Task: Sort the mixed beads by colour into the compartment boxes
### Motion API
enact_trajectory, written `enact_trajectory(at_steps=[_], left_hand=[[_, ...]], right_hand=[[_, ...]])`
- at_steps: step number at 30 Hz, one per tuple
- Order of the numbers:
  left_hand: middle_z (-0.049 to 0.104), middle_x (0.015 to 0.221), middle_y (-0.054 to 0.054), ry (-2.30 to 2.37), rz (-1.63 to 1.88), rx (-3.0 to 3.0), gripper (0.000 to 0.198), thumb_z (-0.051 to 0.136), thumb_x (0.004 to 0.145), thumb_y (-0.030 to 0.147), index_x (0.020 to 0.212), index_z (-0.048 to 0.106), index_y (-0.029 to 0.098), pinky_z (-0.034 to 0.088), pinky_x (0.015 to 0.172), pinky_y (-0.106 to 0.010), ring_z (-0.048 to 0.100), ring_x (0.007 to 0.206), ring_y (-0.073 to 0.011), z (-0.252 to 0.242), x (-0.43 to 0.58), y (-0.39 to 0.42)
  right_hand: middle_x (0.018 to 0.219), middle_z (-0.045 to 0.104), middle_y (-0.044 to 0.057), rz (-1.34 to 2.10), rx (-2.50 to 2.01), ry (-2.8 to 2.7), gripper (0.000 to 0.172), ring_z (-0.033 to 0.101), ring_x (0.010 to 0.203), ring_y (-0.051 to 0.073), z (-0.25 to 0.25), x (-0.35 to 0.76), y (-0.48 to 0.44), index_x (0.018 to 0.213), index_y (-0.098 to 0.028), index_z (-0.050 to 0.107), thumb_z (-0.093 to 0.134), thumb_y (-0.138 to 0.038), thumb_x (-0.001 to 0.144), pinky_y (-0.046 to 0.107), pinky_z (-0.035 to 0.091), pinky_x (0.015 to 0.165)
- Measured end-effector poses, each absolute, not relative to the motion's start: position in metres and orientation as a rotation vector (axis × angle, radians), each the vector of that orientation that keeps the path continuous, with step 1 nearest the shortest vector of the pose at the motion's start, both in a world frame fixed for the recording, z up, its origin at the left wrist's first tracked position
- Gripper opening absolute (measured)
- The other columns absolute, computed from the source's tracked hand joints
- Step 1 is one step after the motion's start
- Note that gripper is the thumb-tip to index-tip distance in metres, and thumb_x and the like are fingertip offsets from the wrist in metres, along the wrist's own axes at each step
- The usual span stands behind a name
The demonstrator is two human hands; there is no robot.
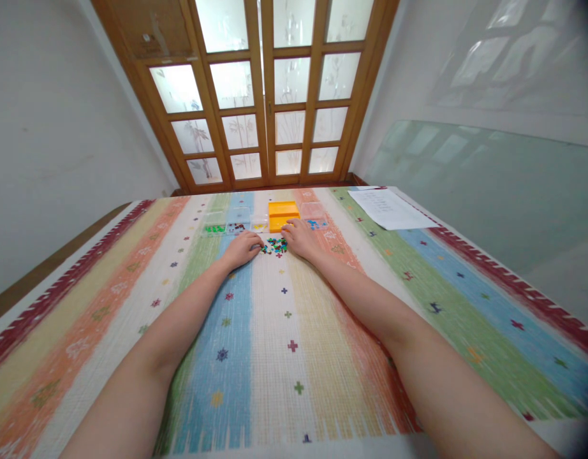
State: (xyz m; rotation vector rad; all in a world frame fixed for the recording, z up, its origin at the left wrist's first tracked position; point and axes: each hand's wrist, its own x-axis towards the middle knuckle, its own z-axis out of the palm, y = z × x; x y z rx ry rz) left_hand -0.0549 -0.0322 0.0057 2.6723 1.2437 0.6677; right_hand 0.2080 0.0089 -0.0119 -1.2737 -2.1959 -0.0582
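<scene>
A small pile of mixed green, blue, red and dark beads or tiny pieces lies on the striped tablecloth between my hands. My left hand rests at the pile's left edge, its fingers curled inward and close together; whatever they pinch is too small to make out. On the pile's right side is my right hand, palm down, with bent fingers somewhat apart and nothing visible in them. Its upper fingers come close to an open yellow box just behind the pile. I cannot tell whether they touch it.
Clear open boxes stand in a row behind the pile, holding green pieces, dark red and brown pieces, yellow pieces and blue pieces. Printed paper lies at the back right. A wood-framed glass door stands beyond the table.
</scene>
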Motion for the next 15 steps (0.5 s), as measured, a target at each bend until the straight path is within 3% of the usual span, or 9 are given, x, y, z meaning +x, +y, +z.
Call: enact_trajectory(at_steps=[15], left_hand=[[0.075, 0.097, -0.006, 1.525, 0.918, 2.464, 0.015, 0.059, 0.093, 0.024, 0.100, 0.072, 0.021, 0.052, 0.087, -0.037, 0.066, 0.089, -0.0223, 0.0105, -0.0575, -0.0327]], right_hand=[[0.130, 0.068, 0.014, -0.069, -1.229, -2.213, 0.031, 0.058, 0.121, 0.031, -0.0204, 0.2108, 0.0185, 0.113, -0.020, 0.079, 0.053, -0.035, 0.104, 0.047, 0.044, 0.106]])
